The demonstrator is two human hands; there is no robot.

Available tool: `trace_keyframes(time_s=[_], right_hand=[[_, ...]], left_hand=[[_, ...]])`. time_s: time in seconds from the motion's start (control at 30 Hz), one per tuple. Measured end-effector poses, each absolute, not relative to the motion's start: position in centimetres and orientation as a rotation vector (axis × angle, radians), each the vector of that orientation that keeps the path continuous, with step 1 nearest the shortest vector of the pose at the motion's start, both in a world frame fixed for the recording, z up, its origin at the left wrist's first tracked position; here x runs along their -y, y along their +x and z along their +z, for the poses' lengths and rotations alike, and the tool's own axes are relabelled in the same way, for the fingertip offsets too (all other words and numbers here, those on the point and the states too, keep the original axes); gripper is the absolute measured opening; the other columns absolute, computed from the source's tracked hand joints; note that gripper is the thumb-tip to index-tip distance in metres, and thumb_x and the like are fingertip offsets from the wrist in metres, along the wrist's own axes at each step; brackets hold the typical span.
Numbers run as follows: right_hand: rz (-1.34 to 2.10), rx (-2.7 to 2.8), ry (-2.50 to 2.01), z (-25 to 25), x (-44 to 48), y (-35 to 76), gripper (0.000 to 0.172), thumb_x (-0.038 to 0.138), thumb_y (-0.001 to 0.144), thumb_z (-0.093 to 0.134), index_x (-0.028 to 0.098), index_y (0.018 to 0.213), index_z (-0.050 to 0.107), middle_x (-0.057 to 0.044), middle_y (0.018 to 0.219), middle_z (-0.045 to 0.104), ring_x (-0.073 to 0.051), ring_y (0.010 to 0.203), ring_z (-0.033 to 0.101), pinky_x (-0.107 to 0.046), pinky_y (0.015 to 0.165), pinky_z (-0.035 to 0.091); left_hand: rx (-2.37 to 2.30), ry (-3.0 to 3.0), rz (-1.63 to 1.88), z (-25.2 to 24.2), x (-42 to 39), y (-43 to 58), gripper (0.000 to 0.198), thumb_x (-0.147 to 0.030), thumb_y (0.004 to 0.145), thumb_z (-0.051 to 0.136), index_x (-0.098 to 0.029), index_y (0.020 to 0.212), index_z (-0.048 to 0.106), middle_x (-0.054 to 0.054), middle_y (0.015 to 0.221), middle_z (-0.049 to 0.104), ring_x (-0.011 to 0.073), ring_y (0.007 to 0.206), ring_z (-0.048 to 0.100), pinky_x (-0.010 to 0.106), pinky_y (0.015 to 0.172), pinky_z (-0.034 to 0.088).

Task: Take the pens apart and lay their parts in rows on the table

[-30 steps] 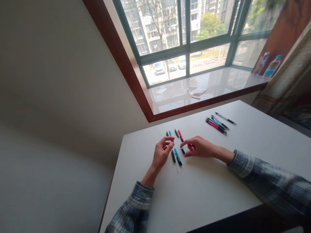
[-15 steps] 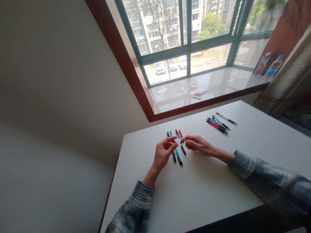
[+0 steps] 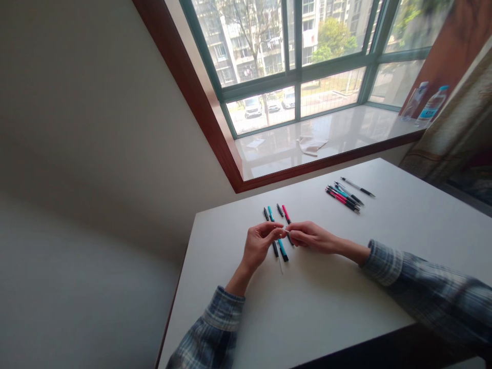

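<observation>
My left hand [image 3: 258, 245] and my right hand [image 3: 313, 237] meet fingertip to fingertip over the white table [image 3: 326, 302]. Between them shows a thin, pale pen refill [image 3: 286, 230]. The right thumb and forefinger pinch it, and the left thumb and forefinger close on its other end. Under and around the hands lie pen parts: a turquoise pen barrel [image 3: 283, 250], a dark barrel [image 3: 275, 249], a red-and-black barrel [image 3: 285, 211] and a short black piece [image 3: 280, 209]. Another thin white refill [image 3: 281, 265] rests just below. The fingers partly cover these parts.
Several pens [image 3: 343, 199] in red, turquoise and black lie grouped at the back right, with a grey-and-black pen [image 3: 357, 187] beside them. Beyond the table, the windowsill [image 3: 277, 159] carries a cloth [image 3: 312, 145] and two plastic bottles, one with a blue cap [image 3: 431, 108].
My right hand has come slightly down and left, bringing the refill to my left fingertips. The left finger and thumb, apart before, have closed on it.
</observation>
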State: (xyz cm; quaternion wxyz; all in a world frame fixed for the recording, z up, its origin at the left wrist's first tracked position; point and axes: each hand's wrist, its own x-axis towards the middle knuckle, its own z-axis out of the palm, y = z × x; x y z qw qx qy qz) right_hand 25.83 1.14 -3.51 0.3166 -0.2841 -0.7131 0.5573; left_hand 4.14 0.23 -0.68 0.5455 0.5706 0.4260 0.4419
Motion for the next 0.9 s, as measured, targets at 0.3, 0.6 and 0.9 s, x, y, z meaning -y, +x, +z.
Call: trace_keyframes(time_s=[0.3, 0.6, 0.9], right_hand=[[1.434, 1.88, -0.811, -3.3, -1.2, 25.8, 0.041, 0.048, 0.104, 0.049, 0.016, 0.118, 0.072, -0.001, 0.078, 0.06, -0.012, 0.066, 0.048, -0.023, 0.06, 0.036], [1.432, 1.87, -0.803, -3.0, -1.1, 25.6, 0.045, 0.05, 0.106, 0.045, 0.015, 0.113, 0.073, -0.001, 0.077, 0.06, -0.012, 0.065, 0.049, -0.023, 0.059, 0.035], [1.4, 1.827, -0.865, -3.2, -1.0, 25.4, 0.045, 0.05, 0.105, 0.045, 0.015, 0.096, 0.072, 0.001, 0.069, 0.055, -0.011, 0.062, 0.047, -0.023, 0.06, 0.036]], left_hand=[[-1.047, 1.294, 1.246, -1.0, -1.3, 3.3, 0.029, -0.041, 0.081, 0.083, -0.013, 0.089, 0.079, 0.004, 0.072, 0.072, 0.0131, 0.068, 0.063, 0.026, 0.071, 0.053], [-0.992, 1.102, 1.227, -1.1, -1.7, 2.9, 0.033, -0.044, 0.081, 0.083, -0.015, 0.094, 0.075, 0.01, 0.103, 0.077, 0.0147, 0.079, 0.071, 0.026, 0.075, 0.057], [-0.927, 1.005, 1.162, -1.2, -1.4, 3.3, 0.03, -0.03, 0.074, 0.09, -0.016, 0.097, 0.076, 0.007, 0.093, 0.078, 0.0124, 0.078, 0.071, 0.024, 0.079, 0.057]])
